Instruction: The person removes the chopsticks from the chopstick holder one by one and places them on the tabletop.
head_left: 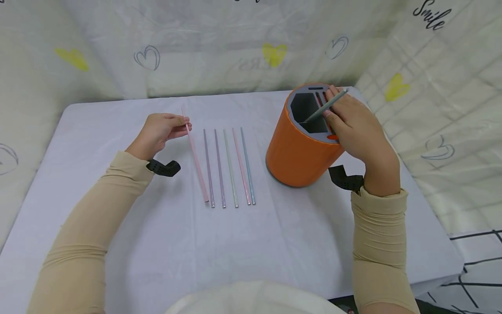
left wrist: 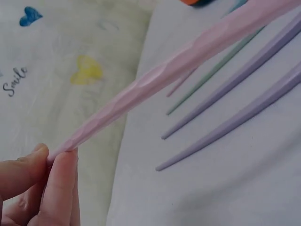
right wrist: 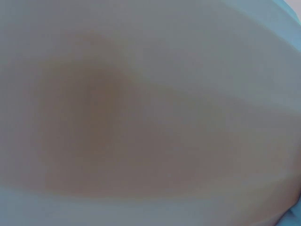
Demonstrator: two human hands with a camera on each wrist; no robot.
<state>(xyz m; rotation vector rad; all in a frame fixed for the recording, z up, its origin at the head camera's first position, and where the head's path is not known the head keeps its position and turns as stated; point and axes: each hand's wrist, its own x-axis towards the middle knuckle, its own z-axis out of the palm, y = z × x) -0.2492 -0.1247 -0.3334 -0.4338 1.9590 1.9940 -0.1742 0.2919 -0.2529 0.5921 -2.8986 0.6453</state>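
Observation:
My left hand (head_left: 166, 131) pinches a pale pink chopstick (head_left: 196, 161) near its thin tip, between thumb and fingers. Its thicker end points down toward the table, beside a row of several chopsticks. Two purple ones (head_left: 219, 170), a green one (head_left: 230, 170), a pink one (head_left: 242, 170) and a blue one (head_left: 248, 170) lie side by side. At the right, my right hand (head_left: 354, 124) holds a grey-green stick (head_left: 331, 104) over the open compartment of an orange utensil holder (head_left: 298, 152). Its other fingers reach over the holder's rim, partly hidden. The right wrist view is too blurred to read.
A white cloth covers the table (head_left: 164, 244). The holder's grey top (head_left: 293, 104) has a large compartment and narrow slots, with reddish pieces showing at the slots. A patterned curtain (head_left: 211, 56) hangs behind and at the sides.

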